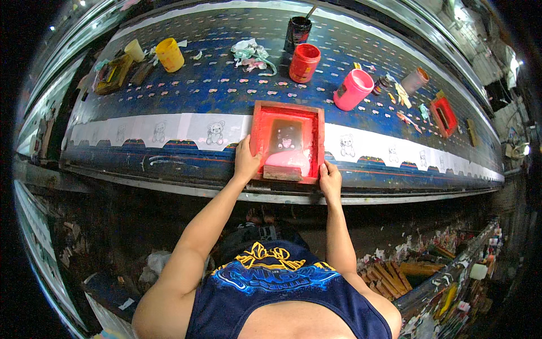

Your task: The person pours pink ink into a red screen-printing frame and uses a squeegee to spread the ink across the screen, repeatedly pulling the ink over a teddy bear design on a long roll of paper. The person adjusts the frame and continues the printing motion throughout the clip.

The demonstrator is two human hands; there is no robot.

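Long dark-blue tabletop [214,100], red frame [289,107] across white paper strip [193,129], left hand [247,161] and right hand [331,179] gripping its sides, red jar [305,66], pink jar [351,92] just beyond, crumpled cloth [251,55], yellow jar [170,56] farther left.

Long blue table [217,100], bear-printed white sheets [195,127], yellow tub [171,56], red tub [303,68], pink tub [351,93]

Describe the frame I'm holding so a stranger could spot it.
Find the row of white bear sheets on the long blue table. The red frame interrupts it, between the left hand and right hand. Unlike the other red frame farther right, it holds pink paint.
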